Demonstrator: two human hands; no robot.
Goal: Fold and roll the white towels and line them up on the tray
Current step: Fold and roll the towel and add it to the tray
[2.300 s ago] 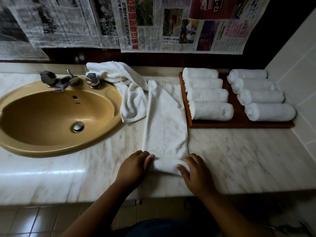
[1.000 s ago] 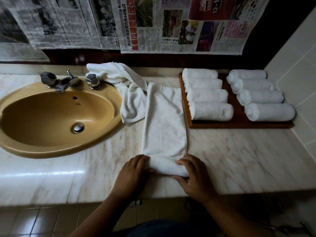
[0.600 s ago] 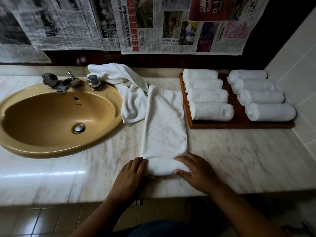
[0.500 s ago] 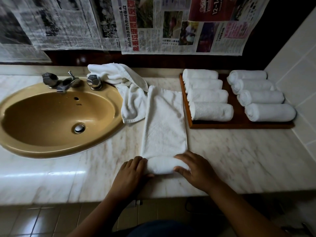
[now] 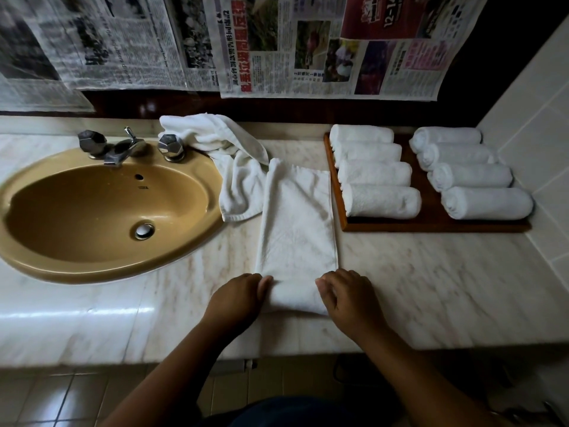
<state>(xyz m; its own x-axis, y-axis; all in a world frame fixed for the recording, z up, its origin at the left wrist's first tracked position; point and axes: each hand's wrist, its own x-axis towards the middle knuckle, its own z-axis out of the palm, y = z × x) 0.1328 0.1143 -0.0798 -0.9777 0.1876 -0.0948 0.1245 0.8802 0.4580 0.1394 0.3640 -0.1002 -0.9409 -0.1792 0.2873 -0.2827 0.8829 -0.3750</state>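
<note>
Since the earliest frame the roll (image 5: 295, 298) has grown thicker and the far end of the towel (image 5: 297, 229) has drawn nearer, leaving a shorter flat strip.

Both forearms reach in from the bottom edge. The left hand (image 5: 237, 298) has its fingers curled over the left end of the roll, gripping it. The right hand (image 5: 348, 298) grips the right end the same way, its fingertips bent down onto the cloth. The roll lies crosswise on the counter (image 5: 431, 288), near its front edge, and the rest of the towel runs flat away from it as a narrow folded band.

To the left a sink (image 5: 92, 266) is set into the counter, with a tap (image 5: 121, 149) at its back. A loose towel (image 5: 215, 140) is heaped by the right tap handle and trails down over the sink's right rim, touching the far left corner of the flat band.

To the right the tray (image 5: 431, 224) sits at the back of the counter, its right end against the tiled wall. The band's far right corner is just beside its left rim. Eight rolled towels (image 5: 378, 175) lie on it in two columns of four, each lying crosswise and touching its neighbour.

Newspaper (image 5: 323, 47) hangs on the wall behind.
</note>
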